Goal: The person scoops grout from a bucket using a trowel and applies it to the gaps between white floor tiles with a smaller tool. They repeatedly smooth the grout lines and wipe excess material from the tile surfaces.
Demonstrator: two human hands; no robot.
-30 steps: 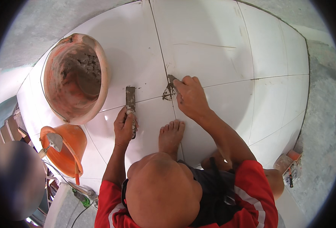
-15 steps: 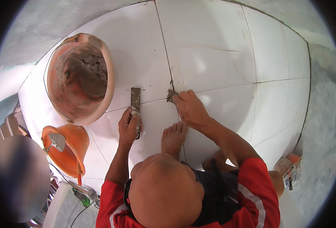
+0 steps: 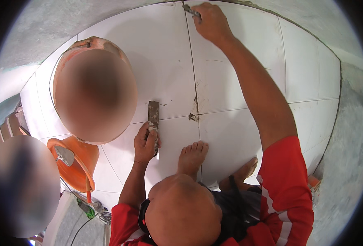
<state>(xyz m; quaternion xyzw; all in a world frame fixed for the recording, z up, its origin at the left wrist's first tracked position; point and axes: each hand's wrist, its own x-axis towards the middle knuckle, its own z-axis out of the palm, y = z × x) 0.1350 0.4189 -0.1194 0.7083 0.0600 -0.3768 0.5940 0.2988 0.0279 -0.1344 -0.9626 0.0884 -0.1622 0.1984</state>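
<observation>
My left hand [image 3: 145, 143] is closed around the handle of a narrow rectangular trowel [image 3: 153, 111], its blade coated with grey paste and held just over the white floor tiles [image 3: 161, 49]. At the far end of a long tile joint [image 3: 191, 61], my right hand [image 3: 213, 22] grips a small, flat, paste-smeared scraper [image 3: 191, 11]; its exact kind is hard to make out. The scraper's end is at the joint, near the wall. Dark paste smears [image 3: 194, 117] lie where the joints cross, between my left hand and my outstretched right forearm.
A large bucket [image 3: 81, 43] stands at the left, its inside blurred. Behind my left forearm, a smaller orange bucket [image 3: 92, 153] lies tilted with a pointed trowel [image 3: 64, 156] at its mouth. A green-ended cable [image 3: 87, 210] lies lower left. My bare foot [image 3: 192, 153] rests on the tiles.
My right hand has moved away from the joint crossing to the far end of the joint with the scraper. Paste smears at the crossing are uncovered. My left hand still holds its trowel.
</observation>
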